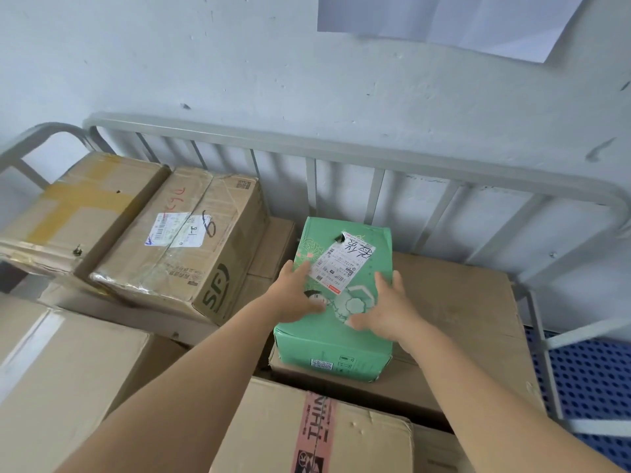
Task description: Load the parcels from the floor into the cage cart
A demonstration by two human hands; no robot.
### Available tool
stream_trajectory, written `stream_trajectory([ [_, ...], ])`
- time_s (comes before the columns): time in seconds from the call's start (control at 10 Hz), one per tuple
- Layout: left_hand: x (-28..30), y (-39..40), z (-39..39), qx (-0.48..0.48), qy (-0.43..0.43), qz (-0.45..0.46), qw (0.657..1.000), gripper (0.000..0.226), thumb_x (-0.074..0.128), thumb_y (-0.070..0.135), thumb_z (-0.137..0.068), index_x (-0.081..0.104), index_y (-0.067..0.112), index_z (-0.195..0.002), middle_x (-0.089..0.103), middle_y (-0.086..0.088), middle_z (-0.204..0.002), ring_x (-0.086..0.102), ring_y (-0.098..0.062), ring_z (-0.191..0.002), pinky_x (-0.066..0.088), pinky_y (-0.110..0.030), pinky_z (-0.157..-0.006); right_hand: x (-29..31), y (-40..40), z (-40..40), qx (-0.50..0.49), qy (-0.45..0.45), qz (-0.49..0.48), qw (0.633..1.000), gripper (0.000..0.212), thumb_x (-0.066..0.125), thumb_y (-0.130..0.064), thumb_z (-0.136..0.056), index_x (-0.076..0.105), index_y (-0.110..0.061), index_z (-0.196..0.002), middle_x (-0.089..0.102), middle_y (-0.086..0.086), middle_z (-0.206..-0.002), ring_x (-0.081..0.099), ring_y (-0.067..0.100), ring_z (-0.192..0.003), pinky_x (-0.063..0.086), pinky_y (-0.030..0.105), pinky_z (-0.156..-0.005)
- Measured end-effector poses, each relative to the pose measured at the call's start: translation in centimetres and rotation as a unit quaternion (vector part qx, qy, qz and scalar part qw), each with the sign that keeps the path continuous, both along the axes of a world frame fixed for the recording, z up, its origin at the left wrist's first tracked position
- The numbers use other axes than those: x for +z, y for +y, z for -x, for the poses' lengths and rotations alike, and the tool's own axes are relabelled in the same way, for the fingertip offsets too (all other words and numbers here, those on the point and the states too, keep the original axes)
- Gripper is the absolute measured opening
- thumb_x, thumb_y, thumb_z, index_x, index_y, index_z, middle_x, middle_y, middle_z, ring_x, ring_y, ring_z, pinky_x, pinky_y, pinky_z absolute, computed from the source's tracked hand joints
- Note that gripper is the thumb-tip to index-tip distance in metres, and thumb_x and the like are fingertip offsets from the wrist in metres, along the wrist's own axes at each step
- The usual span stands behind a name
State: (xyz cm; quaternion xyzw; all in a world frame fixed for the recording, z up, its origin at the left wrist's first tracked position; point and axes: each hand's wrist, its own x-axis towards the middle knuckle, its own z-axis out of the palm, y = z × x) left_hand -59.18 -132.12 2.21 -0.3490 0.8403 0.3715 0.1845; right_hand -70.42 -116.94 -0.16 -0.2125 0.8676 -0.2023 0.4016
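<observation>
A green parcel [324, 346] with a white shipping label lies on a flat brown carton [461, 312] inside the cage cart [341, 148]. My left hand [297, 295] rests flat on the parcel's top left side, fingers spread toward the label. At the top right edge my right hand [386, 312] presses on the parcel, its fingers curled over that side. Both hands touch the parcel from above.
Brown cartons fill the cart: a taped one with a label [177, 240] at the left, a yellow-taped one [75, 206] beyond it, a big one [68, 370] near left, one with pink tape [317, 431] in front. Grey cage bars back onto a pale wall. Blue perforated flooring [594, 377] lies right.
</observation>
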Motion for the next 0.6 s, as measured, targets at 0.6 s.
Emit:
stream_trajectory([
  [0.6,3.6,3.3,-2.1,-0.134,-0.069,0.206,0.967,0.086,0.056,0.051,-0.09,0.011,0.014,-0.153,0.015,-0.01,-0.158,0.008,-0.027,-0.147,0.019,-0.046,-0.116,4.1,2.1,-2.0,0.122,0.123,-0.04,0.984,0.097,0.059,-0.054,-0.09,0.0,-0.018,-0.158,-0.015,0.004,-0.164,-0.008,0.026,-0.151,0.012,0.046,-0.122],
])
